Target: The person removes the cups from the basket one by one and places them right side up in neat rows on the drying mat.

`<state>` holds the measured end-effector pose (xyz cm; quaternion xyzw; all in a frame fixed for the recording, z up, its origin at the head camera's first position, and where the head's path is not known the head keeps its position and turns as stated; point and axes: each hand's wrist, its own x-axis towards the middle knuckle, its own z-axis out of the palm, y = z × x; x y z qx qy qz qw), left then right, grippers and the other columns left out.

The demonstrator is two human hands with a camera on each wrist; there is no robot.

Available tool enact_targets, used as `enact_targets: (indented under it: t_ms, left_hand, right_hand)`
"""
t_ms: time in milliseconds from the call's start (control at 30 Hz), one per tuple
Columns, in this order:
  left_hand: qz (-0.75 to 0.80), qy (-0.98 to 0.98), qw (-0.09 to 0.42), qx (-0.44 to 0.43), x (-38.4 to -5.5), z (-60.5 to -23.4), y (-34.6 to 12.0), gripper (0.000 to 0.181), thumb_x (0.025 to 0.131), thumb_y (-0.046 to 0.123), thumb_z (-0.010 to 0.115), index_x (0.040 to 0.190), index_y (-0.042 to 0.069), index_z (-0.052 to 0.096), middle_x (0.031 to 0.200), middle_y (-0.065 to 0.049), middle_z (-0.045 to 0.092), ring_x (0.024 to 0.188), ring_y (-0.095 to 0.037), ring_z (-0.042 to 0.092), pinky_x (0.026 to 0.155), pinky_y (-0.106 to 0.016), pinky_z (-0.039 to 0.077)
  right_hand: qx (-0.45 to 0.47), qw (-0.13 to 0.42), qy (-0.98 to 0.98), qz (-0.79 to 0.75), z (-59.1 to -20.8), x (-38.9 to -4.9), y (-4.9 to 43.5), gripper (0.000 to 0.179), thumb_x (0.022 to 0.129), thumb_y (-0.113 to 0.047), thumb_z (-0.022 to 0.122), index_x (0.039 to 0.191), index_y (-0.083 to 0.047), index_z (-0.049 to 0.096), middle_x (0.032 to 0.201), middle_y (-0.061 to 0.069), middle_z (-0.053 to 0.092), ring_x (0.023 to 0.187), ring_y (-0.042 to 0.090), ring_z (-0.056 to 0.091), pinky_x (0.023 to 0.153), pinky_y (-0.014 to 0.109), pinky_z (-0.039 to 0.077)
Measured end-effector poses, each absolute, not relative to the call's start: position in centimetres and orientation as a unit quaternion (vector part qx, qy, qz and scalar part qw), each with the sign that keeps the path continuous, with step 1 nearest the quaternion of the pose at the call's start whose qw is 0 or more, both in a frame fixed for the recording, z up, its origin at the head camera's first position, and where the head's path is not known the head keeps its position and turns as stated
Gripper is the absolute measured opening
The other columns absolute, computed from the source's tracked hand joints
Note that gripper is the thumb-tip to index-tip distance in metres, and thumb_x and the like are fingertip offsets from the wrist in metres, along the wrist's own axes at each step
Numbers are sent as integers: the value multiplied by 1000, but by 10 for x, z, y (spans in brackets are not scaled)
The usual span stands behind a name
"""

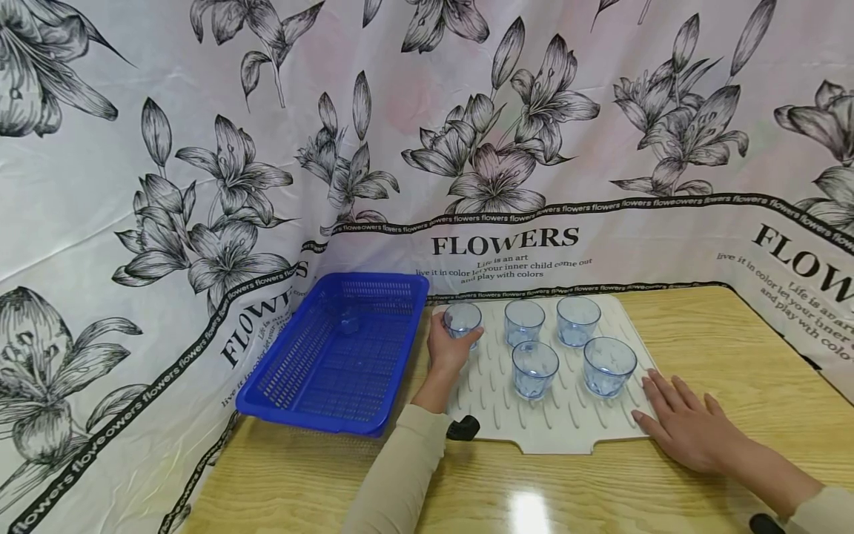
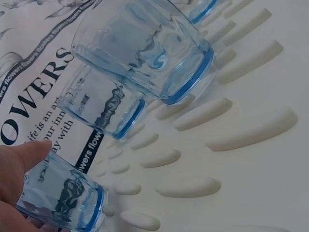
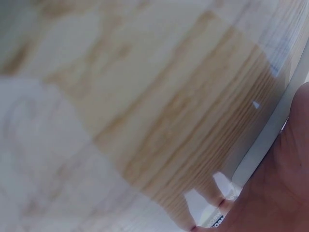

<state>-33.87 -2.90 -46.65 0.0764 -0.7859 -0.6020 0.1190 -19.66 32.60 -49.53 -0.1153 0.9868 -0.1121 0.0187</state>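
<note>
My left hand grips a clear blue-tinted drinking glass at the back left of a white draining mat. Thumb and fingers go round its side, and in the left wrist view the glass has its base close over the mat's raised ridges. Several more such glasses stand upright on the mat, among them a front-middle glass and a front-right glass. Flat on the table, my right hand has its fingers spread, fingertips right at the mat's right edge.
Left of the mat sits a blue plastic basket with slotted walls; a small glassy shape shows at its far end. The wood-grain table extends to the right and front. A flower-printed cloth hangs behind and along the sides.
</note>
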Motion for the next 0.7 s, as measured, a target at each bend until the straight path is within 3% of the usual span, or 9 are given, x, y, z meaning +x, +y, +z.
enact_targets:
  t_ms: [433,700]
  left_hand:
    - [-591,-795,119,63,-337,-470,-28,68,82,24,87,136,5,51,138,-18,58,129,-36,54,106,-51,46]
    - [-586,-801,104,64,-336,-470,-29,75,82,24,87,142,5,48,142,-18,56,132,-36,52,109,-51,44]
  right_hand:
    - [-114,16,987,-109,-497,-196,327,76,109,-49,41,154,12,31,160,34,26,141,61,23,102,83,17]
    - [-113,15,987,-109,-497,-194,325,76,109,-49,42,154,11,32,160,33,26,141,61,23,102,83,16]
